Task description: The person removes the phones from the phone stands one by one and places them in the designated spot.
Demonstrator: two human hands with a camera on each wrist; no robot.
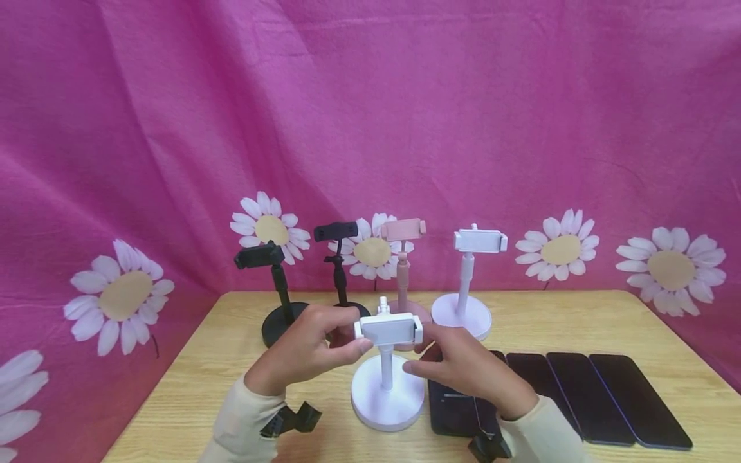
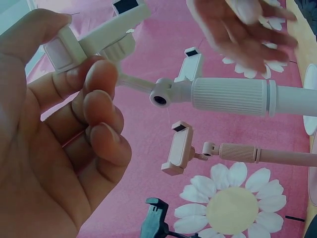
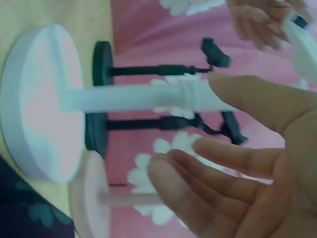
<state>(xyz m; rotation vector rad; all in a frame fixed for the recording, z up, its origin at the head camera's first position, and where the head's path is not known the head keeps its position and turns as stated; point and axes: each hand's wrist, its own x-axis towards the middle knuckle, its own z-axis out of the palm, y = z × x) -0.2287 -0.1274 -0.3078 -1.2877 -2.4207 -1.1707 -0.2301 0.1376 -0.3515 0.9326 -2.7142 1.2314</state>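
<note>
A white phone stand with a round base stands upright on the table, in front of the person. My left hand pinches the left end of its phone clamp between thumb and fingers. The left wrist view shows the thumb on the outer side of the clamp's end jaw and the fingers curled beneath it. To the right of the stand, my right hand is held with fingers apart and relaxed. In the right wrist view its thumb overlaps the upper pole, and nothing lies between thumb and fingers.
Behind are two black phone stands, a pink one and another white one. Several dark phones lie side by side at the right, partly beneath the right forearm. A pink flowered cloth hangs behind the wooden table.
</note>
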